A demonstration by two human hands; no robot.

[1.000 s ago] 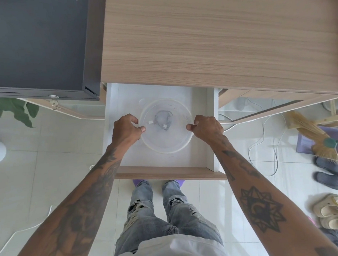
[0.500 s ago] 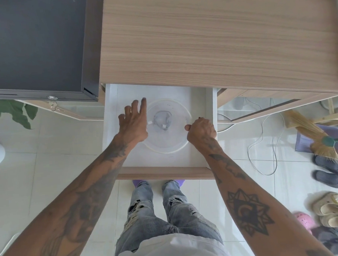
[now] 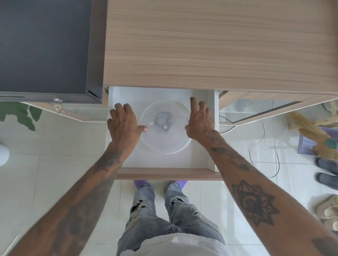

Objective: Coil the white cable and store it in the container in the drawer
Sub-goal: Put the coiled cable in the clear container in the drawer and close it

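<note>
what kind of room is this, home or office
Most likely a home, perhaps an entryway or living area: slippers and sandals lie on the tiled floor beside a straw broom, next to a wooden cabinet.

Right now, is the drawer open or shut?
Open: the drawer is pulled out, the round container visible inside, between both hands.

open hands (image 3: 123, 122) (image 3: 198, 119) flanking lidded container (image 3: 166, 145), drawer (image 3: 211, 129)
</note>
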